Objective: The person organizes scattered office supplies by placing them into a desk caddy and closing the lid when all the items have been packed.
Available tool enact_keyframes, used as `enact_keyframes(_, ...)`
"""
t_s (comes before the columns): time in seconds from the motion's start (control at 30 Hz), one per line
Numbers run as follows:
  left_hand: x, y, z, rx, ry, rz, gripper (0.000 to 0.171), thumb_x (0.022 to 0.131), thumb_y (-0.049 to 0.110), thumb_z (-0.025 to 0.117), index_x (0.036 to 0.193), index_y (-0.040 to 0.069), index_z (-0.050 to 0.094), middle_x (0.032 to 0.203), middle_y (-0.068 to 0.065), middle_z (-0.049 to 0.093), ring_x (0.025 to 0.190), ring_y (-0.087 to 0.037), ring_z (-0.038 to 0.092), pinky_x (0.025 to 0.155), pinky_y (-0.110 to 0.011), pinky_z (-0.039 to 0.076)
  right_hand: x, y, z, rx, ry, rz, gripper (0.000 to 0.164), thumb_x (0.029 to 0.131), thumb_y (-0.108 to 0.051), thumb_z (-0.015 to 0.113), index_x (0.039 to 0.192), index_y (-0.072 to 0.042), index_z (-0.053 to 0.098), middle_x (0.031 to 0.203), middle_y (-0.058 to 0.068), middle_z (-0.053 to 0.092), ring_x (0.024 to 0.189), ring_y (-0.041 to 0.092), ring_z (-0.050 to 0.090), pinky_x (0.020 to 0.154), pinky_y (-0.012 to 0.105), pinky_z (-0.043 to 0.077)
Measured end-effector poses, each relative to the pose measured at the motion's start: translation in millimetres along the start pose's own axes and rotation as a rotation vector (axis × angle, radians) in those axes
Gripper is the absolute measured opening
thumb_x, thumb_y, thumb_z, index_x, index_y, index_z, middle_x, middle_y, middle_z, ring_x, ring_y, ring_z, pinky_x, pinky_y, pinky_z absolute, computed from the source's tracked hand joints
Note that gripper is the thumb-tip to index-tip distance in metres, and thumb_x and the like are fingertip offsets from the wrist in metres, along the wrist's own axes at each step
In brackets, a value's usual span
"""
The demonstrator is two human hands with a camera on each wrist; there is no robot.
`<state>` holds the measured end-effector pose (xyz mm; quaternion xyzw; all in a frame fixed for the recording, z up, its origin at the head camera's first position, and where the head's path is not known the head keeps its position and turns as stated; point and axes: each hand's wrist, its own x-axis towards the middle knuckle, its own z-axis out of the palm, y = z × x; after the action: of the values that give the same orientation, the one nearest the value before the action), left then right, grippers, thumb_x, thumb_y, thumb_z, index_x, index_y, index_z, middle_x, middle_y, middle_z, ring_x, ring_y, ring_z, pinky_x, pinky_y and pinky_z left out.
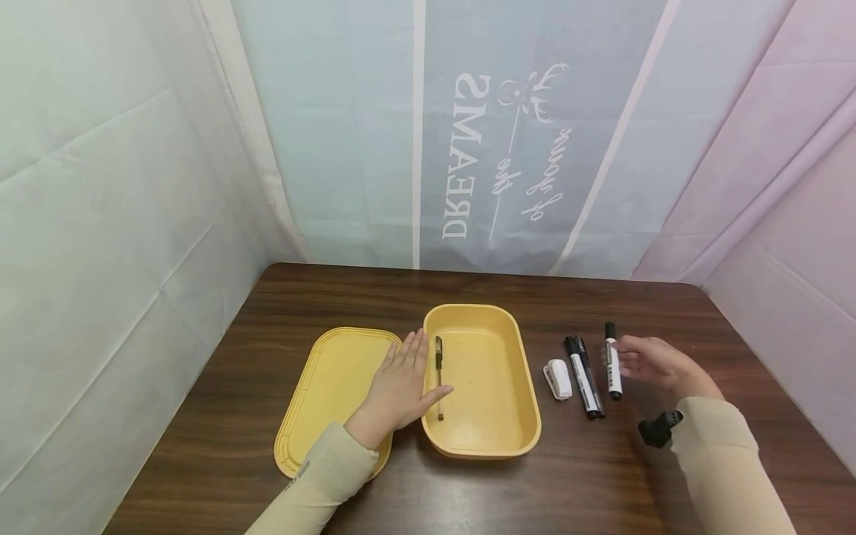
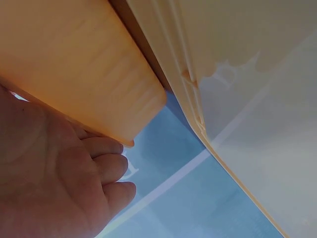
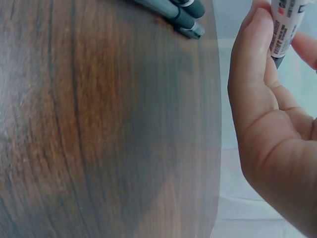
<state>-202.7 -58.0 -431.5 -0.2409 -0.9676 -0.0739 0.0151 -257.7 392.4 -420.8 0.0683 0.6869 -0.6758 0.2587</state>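
Two bare hands work at a dark wood-grain table [image 1: 481,494]. The right hand [image 1: 657,364] pinches a white-labelled black marker [image 1: 614,365] between thumb and fingers, to the right of a second white-labelled marker [image 1: 582,373] and a slim dark pen [image 1: 591,383], which lie side by side. Just left of those sits a white mini stapler [image 1: 558,380]. The left hand [image 1: 400,383], fingers straight and together, touches the left rim of a yellow plastic bin [image 1: 488,386]; inside lies a clear-barrelled pen [image 1: 439,375]. A yellow lid [image 1: 328,394] lies left, partly beneath the left forearm.
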Motion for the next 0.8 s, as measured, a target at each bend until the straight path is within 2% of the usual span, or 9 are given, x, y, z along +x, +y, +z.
enact_keyframes(0.17,-0.2,0.0,1.6,-0.003,0.004,-0.001,0.087,0.094,0.061,0.035,0.147,-0.006,0.019,0.154,-0.019,0.016,0.142,-0.03,0.013,0.114,-0.044,0.013,-3.2,-7.0,6.1,0.085,-0.098,-0.022,0.035,0.1,-0.008,0.036,0.091,-0.008,0.07,0.094,0.004,0.07,0.086,0.013,0.066,0.078,0.027,0.054)
enact_keyframes(0.37,-0.4,0.3,3.3,0.018,0.007,0.0,0.087,0.094,0.062,0.033,0.148,-0.006,0.017,0.155,-0.019,0.015,0.143,-0.029,0.013,0.114,-0.044,0.013,-4.4,-14.6,17.6,0.103,-0.159,-0.068,0.037,0.1,-0.005,0.036,0.091,-0.007,0.072,0.094,0.004,0.07,0.087,0.012,0.067,0.078,0.027,0.054)
enact_keyframes(0.6,-0.3,0.4,2.3,0.004,0.015,0.01,0.087,0.095,0.06,0.035,0.147,-0.007,0.019,0.154,-0.02,0.017,0.142,-0.03,0.015,0.114,-0.044,0.015,-3.3,-21.7,32.9,0.088,-0.124,-0.059,0.033,0.099,-0.005,0.041,0.086,-0.011,0.071,0.086,-0.001,0.067,0.08,0.008,0.063,0.074,0.024,0.053)
enact_keyframes(0.8,-0.3,0.2,3.0,0.007,0.014,0.006,0.086,0.095,0.061,0.035,0.147,-0.006,0.019,0.154,-0.019,0.017,0.142,-0.03,0.015,0.114,-0.044,0.015,-2.6,-25.3,40.8,0.055,-0.106,-0.062,0.032,0.098,-0.005,0.043,0.084,-0.01,0.072,0.084,0.0,0.068,0.077,0.008,0.064,0.073,0.025,0.054)
